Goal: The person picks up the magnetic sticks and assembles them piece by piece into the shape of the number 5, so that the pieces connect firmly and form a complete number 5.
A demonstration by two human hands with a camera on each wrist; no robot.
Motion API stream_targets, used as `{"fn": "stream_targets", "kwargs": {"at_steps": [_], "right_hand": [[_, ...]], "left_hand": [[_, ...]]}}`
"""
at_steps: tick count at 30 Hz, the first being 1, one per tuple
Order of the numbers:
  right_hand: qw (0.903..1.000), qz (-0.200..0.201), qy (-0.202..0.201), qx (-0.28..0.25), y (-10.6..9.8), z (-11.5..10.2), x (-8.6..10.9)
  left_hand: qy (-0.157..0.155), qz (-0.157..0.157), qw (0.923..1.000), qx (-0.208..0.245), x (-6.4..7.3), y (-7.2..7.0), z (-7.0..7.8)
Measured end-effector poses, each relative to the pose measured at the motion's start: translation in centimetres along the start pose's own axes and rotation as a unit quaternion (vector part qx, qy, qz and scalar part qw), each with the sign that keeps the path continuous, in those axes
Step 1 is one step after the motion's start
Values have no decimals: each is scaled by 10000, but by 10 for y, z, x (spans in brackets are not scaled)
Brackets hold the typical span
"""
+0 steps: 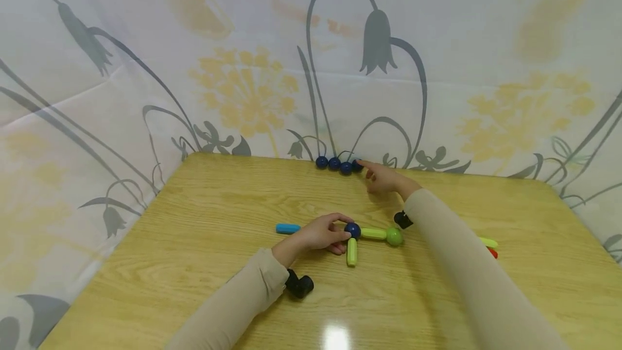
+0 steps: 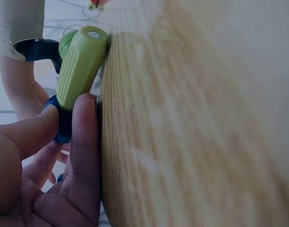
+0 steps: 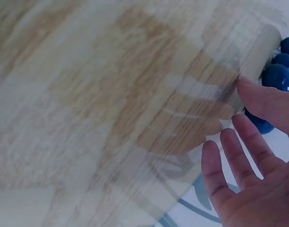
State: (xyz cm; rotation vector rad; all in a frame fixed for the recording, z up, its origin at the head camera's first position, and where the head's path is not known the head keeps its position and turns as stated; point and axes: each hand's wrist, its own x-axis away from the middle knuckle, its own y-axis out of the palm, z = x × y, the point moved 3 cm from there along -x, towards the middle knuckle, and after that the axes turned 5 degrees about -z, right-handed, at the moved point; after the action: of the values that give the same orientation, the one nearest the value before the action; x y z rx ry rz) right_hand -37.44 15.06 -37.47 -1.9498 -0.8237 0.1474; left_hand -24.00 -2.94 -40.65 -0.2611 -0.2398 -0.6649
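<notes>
Head view showed our left hand pinching a glossy dark-blue ball touching ribbed yellow-green rods, our right hand, fingers loosely extended, at four dark-blue balls edging the wood-grained table, where we judged light contact safest.

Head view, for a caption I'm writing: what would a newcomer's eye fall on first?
Probably the left hand near the middle of the table, pinching a dark blue ball with two yellow-green sticks against it, one ending at a green ball. Next, the row of four blue balls at the table's far edge, with the right hand at its right end. Behind is a pale flowered backdrop.
</notes>
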Motion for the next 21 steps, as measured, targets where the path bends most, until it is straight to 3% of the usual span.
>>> {"fn": "stream_targets", "kwargs": {"at_steps": [7, 21], "right_hand": [[9992, 368, 57, -106, -3, 6, 6], [9976, 676, 176, -4, -2, 5, 8]], "left_hand": [[22, 4, 10000, 11, -1, 1, 1], [-35, 35, 10000, 56, 1, 0, 0]]}}
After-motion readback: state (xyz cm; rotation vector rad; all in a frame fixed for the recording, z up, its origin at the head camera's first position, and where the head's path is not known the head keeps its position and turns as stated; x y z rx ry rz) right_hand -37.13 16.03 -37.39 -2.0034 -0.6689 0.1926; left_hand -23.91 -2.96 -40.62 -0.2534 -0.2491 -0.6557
